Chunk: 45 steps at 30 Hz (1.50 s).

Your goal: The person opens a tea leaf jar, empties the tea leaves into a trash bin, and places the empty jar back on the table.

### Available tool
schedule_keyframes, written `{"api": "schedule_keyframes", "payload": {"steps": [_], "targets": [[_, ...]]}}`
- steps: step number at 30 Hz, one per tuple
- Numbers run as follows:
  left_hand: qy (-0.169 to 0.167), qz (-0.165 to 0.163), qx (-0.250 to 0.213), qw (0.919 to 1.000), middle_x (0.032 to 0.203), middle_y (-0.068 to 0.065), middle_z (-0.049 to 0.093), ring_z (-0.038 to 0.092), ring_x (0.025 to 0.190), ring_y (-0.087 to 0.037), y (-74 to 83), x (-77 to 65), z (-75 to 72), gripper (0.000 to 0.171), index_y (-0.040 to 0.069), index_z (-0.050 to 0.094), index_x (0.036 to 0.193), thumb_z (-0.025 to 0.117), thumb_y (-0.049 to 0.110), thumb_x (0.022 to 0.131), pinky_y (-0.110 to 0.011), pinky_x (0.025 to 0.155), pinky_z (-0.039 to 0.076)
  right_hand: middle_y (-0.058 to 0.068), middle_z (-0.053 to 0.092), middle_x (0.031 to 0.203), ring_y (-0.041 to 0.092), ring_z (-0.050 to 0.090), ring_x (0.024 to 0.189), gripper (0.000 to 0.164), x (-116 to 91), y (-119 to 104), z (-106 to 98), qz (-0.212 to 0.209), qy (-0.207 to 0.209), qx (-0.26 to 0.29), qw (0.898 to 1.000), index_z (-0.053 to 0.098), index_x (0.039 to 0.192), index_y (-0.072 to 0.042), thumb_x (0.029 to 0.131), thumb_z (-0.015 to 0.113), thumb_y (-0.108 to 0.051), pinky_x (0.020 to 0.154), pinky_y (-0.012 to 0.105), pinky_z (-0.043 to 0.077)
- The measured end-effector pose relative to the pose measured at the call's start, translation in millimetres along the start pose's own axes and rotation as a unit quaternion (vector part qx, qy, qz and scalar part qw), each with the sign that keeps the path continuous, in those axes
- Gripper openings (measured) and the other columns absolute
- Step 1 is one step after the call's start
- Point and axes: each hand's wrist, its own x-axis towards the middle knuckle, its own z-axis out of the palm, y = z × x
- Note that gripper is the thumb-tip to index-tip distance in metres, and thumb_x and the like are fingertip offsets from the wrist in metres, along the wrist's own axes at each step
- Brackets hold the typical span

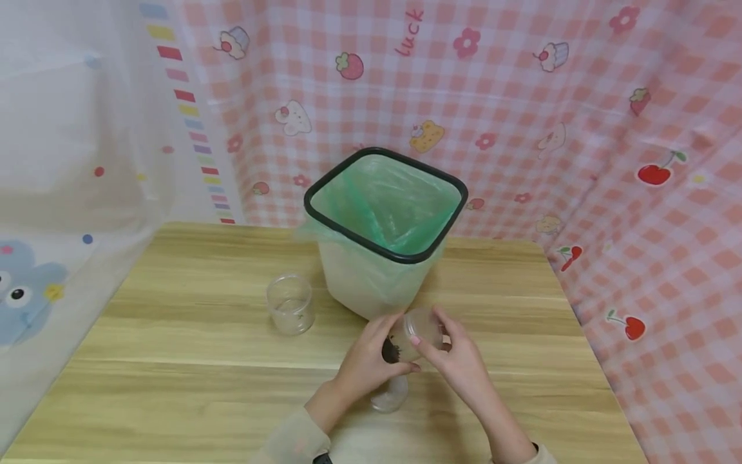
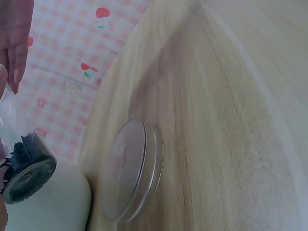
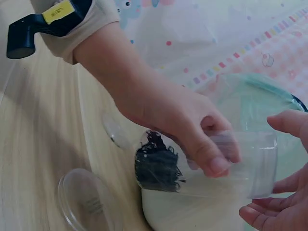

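My left hand point(image 1: 362, 357) grips a clear plastic jar point(image 3: 216, 166) around its side, thumb and fingers curled on it. The jar lies tilted, nearly on its side, in front of the bin. Black shredded strands point(image 3: 159, 166) are bunched at its base end. My right hand point(image 1: 460, 354) is at the jar's other end, with fingers spread around the rim; a gap shows beside its upper fingertip in the right wrist view. Below the hands, a round clear lid point(image 2: 127, 168) lies on the table.
A white bin point(image 1: 371, 277) with a black rim and green bag liner stands behind the hands on the wooden table point(image 1: 203, 386). A second clear jar point(image 1: 290, 306) stands left of it. Checked pink cloth point(image 1: 371, 103) hangs behind and at the right.
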Motion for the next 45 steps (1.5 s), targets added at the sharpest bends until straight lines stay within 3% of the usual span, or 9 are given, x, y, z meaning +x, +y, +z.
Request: {"api": "schedule_keyframes", "payload": {"steps": [4, 9, 14, 21, 27, 33, 38, 45], "targets": [[0.031, 0.058, 0.064, 0.9958, 0.124, -0.008, 0.055, 0.052, 0.113, -0.022, -4.5, -6.2, -5.4, 0.089, 0.004, 0.048, 0.132, 0.085, 0.040, 0.060, -0.036, 0.093, 0.046, 0.014, 0.049, 0.131, 0.027, 0.053, 0.106, 0.075, 0.0, -0.9, 2.2, 0.013, -0.002, -0.026, 1.000, 0.043, 0.137, -0.002, 0.082, 0.065, -0.049, 0.082, 0.038, 0.050], [0.065, 0.121, 0.124, 0.9828, 0.118, -0.008, 0.057, 0.056, 0.107, -0.022, -8.9, -10.8, -9.0, 0.089, 0.001, 0.050, 0.130, 0.084, 0.045, 0.060, -0.034, 0.090, 0.047, 0.014, 0.054, 0.125, 0.025, 0.055, 0.101, 0.072, -0.2, -2.0, 7.4, 0.017, 0.000, -0.035, 0.999, 0.050, 0.133, -0.002, 0.081, 0.066, -0.050, 0.072, 0.033, 0.052], [0.098, 0.151, 0.157, 0.9710, 0.112, -0.009, 0.060, 0.058, 0.102, -0.022, -9.4, -11.6, -10.2, 0.086, -0.001, 0.053, 0.125, 0.083, 0.046, 0.060, -0.033, 0.089, 0.048, 0.015, 0.053, 0.124, 0.025, 0.054, 0.101, 0.070, -1.5, -4.1, 15.1, 0.007, 0.011, -0.014, 1.000, 0.050, 0.132, 0.000, 0.082, 0.067, -0.046, 0.078, 0.036, 0.051], [0.130, 0.144, 0.148, 0.9698, 0.108, -0.008, 0.062, 0.060, 0.097, -0.021, -0.9, -12.8, -12.9, 0.082, -0.001, 0.058, 0.119, 0.084, 0.047, 0.059, -0.032, 0.083, 0.050, 0.016, 0.047, 0.133, 0.031, 0.045, 0.121, 0.062, -5.1, -1.6, 29.7, -0.018, 0.039, 0.084, 0.996, 0.047, 0.135, -0.006, 0.085, 0.067, -0.037, 0.100, 0.050, 0.038], [0.131, 0.121, 0.071, 0.9814, 0.106, -0.007, 0.063, 0.062, 0.094, -0.019, 7.8, -15.8, -13.4, 0.076, 0.002, 0.058, 0.117, 0.085, 0.042, 0.060, -0.029, 0.078, 0.052, 0.013, 0.054, 0.129, 0.024, 0.049, 0.120, 0.047, -8.4, -1.1, 41.8, -0.052, 0.076, 0.188, 0.978, 0.054, 0.125, -0.008, 0.083, 0.070, -0.022, 0.101, 0.041, 0.039], [0.135, 0.102, 0.000, 0.9856, 0.104, -0.006, 0.066, 0.064, 0.091, -0.017, 8.8, -18.9, -13.5, 0.068, 0.006, 0.059, 0.116, 0.084, 0.039, 0.062, -0.025, 0.077, 0.052, 0.009, 0.064, 0.112, 0.016, 0.058, 0.105, 0.038, -6.9, -5.4, 47.1, -0.104, 0.113, 0.184, 0.971, 0.061, 0.111, -0.005, 0.077, 0.075, -0.013, 0.090, 0.026, 0.046], [0.144, 0.097, 0.001, 0.9848, 0.102, -0.006, 0.067, 0.065, 0.088, -0.016, 7.8, -19.3, -13.5, 0.067, 0.007, 0.061, 0.114, 0.084, 0.040, 0.061, -0.024, 0.075, 0.052, 0.005, 0.068, 0.100, 0.014, 0.061, 0.099, 0.035, -4.9, -5.8, 48.6, -0.160, 0.113, 0.193, 0.961, 0.062, 0.105, -0.001, 0.073, 0.075, -0.004, 0.088, 0.021, 0.046], [0.137, 0.107, -0.001, 0.9848, 0.100, -0.006, 0.069, 0.066, 0.085, -0.015, 6.7, -16.3, -17.9, 0.065, 0.007, 0.061, 0.114, 0.083, 0.039, 0.062, -0.023, 0.071, 0.053, 0.006, 0.068, 0.100, 0.015, 0.061, 0.097, 0.035, 0.1, -2.9, 49.2, -0.221, 0.100, 0.187, 0.952, 0.063, 0.105, -0.006, 0.071, 0.074, -0.001, 0.087, 0.020, 0.045]]}}
